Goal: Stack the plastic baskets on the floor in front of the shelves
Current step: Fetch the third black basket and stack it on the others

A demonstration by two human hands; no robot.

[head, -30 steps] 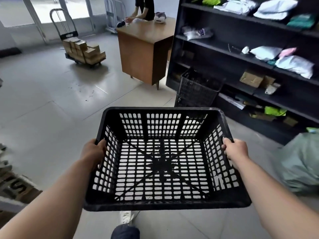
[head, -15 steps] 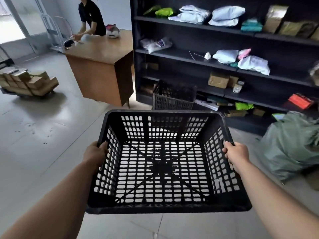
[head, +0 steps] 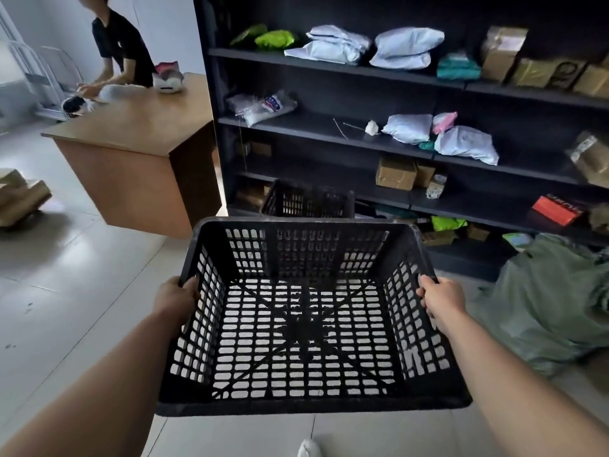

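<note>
I hold an empty black plastic basket (head: 309,402) level in front of me, above the pale tiled floor. My left hand (head: 176,298) grips its left rim and my right hand (head: 441,300) grips its right rim. Beyond its far edge, a second black basket (head: 306,199) stands on the floor against the foot of the dark shelves (head: 329,130). Its lower part is hidden behind the basket I carry.
A wooden desk (head: 131,150) stands left of the shelves, with a person (head: 120,51) working at it. A grey-green sack (head: 557,305) lies on the floor at the right. Cardboard boxes (head: 19,196) sit at the far left. Parcels fill the shelves.
The view has swung right and closer to the shelves. The floor basket now sits straight ahead, just past the carried basket. My grip on both rims is unchanged.
</note>
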